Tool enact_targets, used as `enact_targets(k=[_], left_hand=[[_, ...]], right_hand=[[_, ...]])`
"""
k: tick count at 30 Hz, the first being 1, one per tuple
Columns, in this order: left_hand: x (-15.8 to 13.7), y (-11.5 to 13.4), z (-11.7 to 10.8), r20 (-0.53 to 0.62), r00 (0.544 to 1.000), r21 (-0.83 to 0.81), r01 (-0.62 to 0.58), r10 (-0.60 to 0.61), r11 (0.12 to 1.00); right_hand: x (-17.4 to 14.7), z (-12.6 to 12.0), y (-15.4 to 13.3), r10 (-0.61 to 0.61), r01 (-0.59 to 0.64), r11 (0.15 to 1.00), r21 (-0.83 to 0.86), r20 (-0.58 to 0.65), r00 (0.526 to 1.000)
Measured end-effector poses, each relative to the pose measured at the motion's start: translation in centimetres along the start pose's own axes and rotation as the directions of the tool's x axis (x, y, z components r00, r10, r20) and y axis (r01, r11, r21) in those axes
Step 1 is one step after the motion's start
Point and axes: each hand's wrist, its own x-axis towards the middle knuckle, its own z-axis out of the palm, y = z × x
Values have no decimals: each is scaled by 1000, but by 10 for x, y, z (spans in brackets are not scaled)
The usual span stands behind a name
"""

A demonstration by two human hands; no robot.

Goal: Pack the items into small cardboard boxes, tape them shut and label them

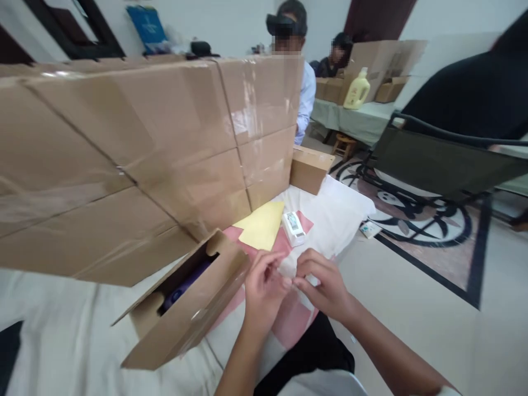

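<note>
A small, whitish, thin crumpled piece (287, 266), perhaps paper or film, is pinched between my two hands. My left hand (265, 283) has its fingers closed at the piece's left side. My right hand (324, 279) grips its right edge between thumb and fingers. Just beyond my hands, a white box with a picture on its top (293, 228) lies on the cloth. Beside it is a yellow sheet of paper (264, 224) over pink sheets (291, 319).
At my left stands an open cardboard box (218, 297) with a purple object (187, 286) inside. A wall of taped cartons (177, 121) rises behind it. A smaller carton (311, 168) sits at the far end. People work beyond; a folding chair (445, 165) is on the right.
</note>
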Motion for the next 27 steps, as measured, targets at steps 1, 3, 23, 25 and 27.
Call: enact_targets(k=[1, 3, 23, 25, 27], left_hand=[[-9, 1, -4, -49, 999, 15, -2, 3, 1000], [-23, 6, -13, -199, 978, 66, -57, 69, 996], [-33, 74, -132, -665, 737, 298, 410, -120, 862], [-27, 74, -138, -675, 719, 265, 450, -170, 853], [-23, 73, -143, -674, 720, 258, 441, -167, 860]], right_hand=[[-1, 6, -3, -22, 21, 1000, 22, 23, 999], [-1, 17, -4, -28, 26, 999, 46, 34, 999], [111, 122, 33, -119, 166, 985, -35, 555, 824], [109, 121, 33, -121, 162, 986, -26, 554, 824], [108, 121, 34, -114, 152, 988, -24, 554, 825]])
